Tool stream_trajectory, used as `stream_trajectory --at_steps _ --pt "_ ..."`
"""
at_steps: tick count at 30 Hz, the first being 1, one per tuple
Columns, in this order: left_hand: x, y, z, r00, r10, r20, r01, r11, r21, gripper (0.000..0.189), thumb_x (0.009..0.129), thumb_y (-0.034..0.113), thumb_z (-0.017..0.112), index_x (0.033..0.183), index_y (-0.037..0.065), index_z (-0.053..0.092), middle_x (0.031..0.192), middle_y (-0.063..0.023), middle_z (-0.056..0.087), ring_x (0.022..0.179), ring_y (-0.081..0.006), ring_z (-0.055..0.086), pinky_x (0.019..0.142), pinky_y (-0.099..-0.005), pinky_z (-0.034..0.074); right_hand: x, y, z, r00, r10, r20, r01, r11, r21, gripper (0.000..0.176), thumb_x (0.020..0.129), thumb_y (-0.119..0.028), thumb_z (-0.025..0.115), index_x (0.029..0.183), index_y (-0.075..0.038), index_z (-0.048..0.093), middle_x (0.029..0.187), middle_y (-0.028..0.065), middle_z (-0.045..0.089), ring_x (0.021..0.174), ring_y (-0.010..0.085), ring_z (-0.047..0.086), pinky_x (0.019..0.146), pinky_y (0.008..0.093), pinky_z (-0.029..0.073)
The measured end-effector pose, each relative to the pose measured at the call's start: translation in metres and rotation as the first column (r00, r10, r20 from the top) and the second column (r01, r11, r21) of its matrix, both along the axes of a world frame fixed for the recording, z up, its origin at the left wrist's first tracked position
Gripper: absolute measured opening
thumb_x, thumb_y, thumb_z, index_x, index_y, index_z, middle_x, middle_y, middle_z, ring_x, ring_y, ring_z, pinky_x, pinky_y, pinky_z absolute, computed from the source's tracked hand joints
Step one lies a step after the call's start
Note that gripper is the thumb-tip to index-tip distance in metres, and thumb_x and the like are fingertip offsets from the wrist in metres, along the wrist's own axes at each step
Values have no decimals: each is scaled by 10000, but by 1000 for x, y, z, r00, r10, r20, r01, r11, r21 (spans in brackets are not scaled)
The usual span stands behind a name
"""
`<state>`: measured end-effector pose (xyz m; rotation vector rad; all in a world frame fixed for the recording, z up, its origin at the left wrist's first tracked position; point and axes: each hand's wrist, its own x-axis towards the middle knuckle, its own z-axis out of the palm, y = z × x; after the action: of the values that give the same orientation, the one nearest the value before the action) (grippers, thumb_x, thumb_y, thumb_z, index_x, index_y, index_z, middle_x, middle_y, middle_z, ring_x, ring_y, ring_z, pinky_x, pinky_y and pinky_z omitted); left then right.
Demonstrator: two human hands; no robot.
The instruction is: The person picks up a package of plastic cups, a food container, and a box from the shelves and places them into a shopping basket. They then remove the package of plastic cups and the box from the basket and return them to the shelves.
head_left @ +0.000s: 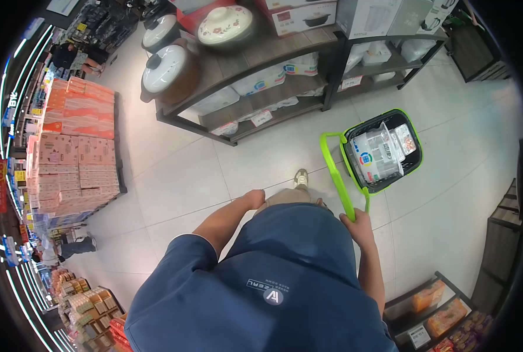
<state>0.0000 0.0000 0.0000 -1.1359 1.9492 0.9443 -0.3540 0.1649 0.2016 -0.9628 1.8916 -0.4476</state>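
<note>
My right hand (359, 227) is closed around the end of the long lime-green handle (336, 176) of a shopping basket. That dark basket (413, 163) with a green rim stands on the floor ahead to my right. Inside it lie a clear plastic pack (374, 154) with colourful printing and a smaller pack (403, 139) with a pale label. My left hand (254, 199) hangs beside my left thigh, away from the basket. Its fingers are turned away and hidden, so whether it is open or closed does not show.
A wooden shelf (267, 56) ahead carries lidded pots (170, 67) and boxes. Stacked pink cartons (76, 155) stand left. Two people are farther off at the left, one in jeans (76, 246). Another shelf (443, 311) with packaged food is close at the lower right.
</note>
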Motion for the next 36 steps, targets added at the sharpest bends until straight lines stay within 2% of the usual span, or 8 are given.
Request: stream_trajectory --at_steps 2,11,26,28,29,30,32,36 --pt "4 -5 15 978 -60 -199 45 996 -76 302 726 154 607 1009 53 583 986 -197 618 966 -348 577 811 -409 461 18 -6 -11 991 -37 -129 15 985 -170 318 748 -283 645 740 19 547 659 250 576 652 389 591 593 461 444" --pt "19 40 44 992 -72 -104 58 990 -125 263 731 162 597 963 38 591 969 -188 626 954 -342 581 797 -405 466 24 47 -17 988 -58 -140 -1 920 -391 338 740 -274 648 687 24 498 579 232 540 566 418 543 514 453 418" --pt "43 -19 55 956 210 -206 -259 933 -249 265 750 168 566 958 7 599 972 -218 618 944 -366 577 816 -420 456 37 44 22 997 -33 -76 11 963 -270 379 740 -295 660 682 49 513 583 219 533 546 346 551 525 414 410" --pt "47 -49 54 814 464 -351 -558 793 -246 316 779 225 586 1018 20 563 930 -190 631 869 -342 614 745 -425 485 39 39 31 996 -26 -85 9 980 -199 375 737 -294 665 682 46 517 576 210 530 536 335 545 527 407 412" --pt "38 -67 70 468 834 -293 -864 501 46 371 807 272 591 1079 34 507 899 -143 605 779 -297 635 641 -411 509 39 36 34 996 -21 -89 9 991 -133 371 735 -293 669 682 43 522 570 200 527 527 324 539 530 400 414" --pt "34 -88 78 169 914 -370 -944 258 204 372 827 278 582 1103 53 473 901 -110 560 712 -245 628 567 -355 510 40 33 36 994 -30 -102 18 993 -118 371 735 -293 669 682 43 522 570 200 527 527 324 539 530 400 414" --pt "49 -147 56 -77 879 -471 -873 169 457 311 839 261 567 1037 35 486 900 -111 542 677 -243 609 565 -341 508 43 28 40 994 -56 -98 51 997 -50 337 731 -263 677 668 35 532 570 196 532 522 314 536 535 392 421" --pt "31 -227 98 -363 810 -460 -807 -27 589 212 860 207 531 950 21 480 841 -99 526 640 -214 574 571 -323 507 53 21 44 985 -120 -126 121 993 1 319 724 -240 687 653 32 537 570 201 535 521 311 541 536 392 426"
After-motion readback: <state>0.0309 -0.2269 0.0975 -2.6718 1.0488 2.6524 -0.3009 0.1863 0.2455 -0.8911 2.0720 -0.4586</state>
